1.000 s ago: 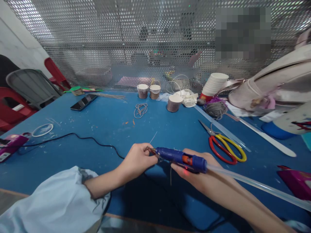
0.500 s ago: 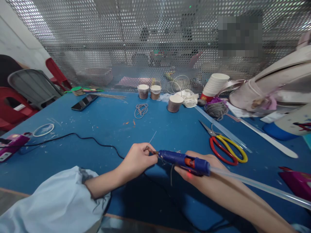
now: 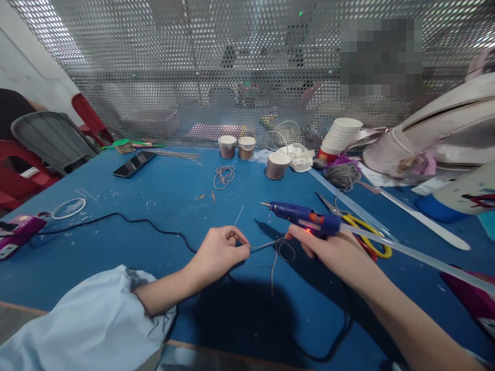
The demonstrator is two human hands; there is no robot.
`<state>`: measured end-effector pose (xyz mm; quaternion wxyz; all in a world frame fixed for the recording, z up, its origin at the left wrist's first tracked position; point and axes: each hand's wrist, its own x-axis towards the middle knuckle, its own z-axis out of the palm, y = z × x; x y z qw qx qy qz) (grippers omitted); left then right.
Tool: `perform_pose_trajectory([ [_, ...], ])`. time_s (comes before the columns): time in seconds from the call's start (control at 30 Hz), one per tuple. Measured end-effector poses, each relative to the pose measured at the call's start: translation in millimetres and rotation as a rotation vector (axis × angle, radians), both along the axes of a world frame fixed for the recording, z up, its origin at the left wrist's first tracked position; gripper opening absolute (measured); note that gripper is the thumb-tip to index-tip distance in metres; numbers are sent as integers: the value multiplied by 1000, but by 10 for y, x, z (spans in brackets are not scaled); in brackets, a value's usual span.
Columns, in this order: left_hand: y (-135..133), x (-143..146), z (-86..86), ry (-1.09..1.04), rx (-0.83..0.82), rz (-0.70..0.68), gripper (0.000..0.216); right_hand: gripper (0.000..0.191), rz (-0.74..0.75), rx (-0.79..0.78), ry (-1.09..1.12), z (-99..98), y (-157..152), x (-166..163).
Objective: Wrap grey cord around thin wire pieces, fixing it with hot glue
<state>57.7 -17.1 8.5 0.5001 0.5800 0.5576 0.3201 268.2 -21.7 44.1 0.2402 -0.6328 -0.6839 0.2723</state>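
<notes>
As hands [image 3: 220, 252] [image 3: 332, 250] grip, cord [image 3: 266, 246] left, gun [image 3: 305, 219] right

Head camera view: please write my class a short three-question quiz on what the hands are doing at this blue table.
1. True or false: the glue gun nozzle touches the left hand.
2. What does the left hand pinch? A grey cord; B a paintbrush; C a spoon.
3. Which hand holds the glue gun?

Key: 1 false, they are apart; 2 A; 3 the right hand.
</notes>
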Motion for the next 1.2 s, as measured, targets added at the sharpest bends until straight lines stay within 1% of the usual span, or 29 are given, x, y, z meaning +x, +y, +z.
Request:
perform_pose_trajectory([
  [0.13,-3,-2,12,21,9,-17,5,33,-74,72,13,-123,214,-17],
  [0.23,-6,-3,19,42,18,-18,5,32,-92,153,-32,-181,344,11],
  [0.33,-13,-7,18,42,24,-22,4,36,-89,202,-63,-272,464,94],
  [0.47,-21,-11,15,39,28,-18,5,42,-106,153,-138,-445,595,193],
  [0.57,-22,-11,21,40,29,-13,6,43,-88,130,-212,-503,628,220],
  [0.63,-19,-13,23,39,32,-11,5,42,-56,160,-235,-486,595,243],
  [0.7,-13,-21,21,33,34,-11,5,39,-46,207,-285,-436,496,285],
  [0.73,-9,-25,19,32,36,-14,5,38,-62,229,-335,-402,418,310],
  [0.8,0,-32,16,35,33,-22,5,34,-144,256,-480,-323,212,342],
  [0.83,4,-33,15,39,31,-27,6,30,-158,269,-541,-279,93,337],
  [0.87,6,-32,16,42,29,-35,6,27,-140,250,-542,-236,-25,309],
  [0.9,6,-29,17,45,26,-43,6,25,-70,208,-484,-195,-134,257],
  [0.93,4,-24,20,47,26,-50,5,21,41,185,-378,-162,-223,181],
  [0.97,-1,-19,22,49,27,-57,5,13,152,180,-260,-139,-285,86],
  [1.0,-8,-12,25,50,32,-61,5,12,242,183,-160,-128,-314,-20],
  [1.07,-25,-2,28,45,44,-60,5,38,331,199,-5,-146,-281,-235],
  [1.1,-32,1,29,38,48,-55,5,46,365,167,67,-169,-229,-328],
  [1.13,-38,1,28,24,50,-50,5,49,385,100,147,-196,-167,-405],
  [1.2,-39,-4,25,-8,48,-34,6,47,385,-86,311,-244,-45,-508],
])
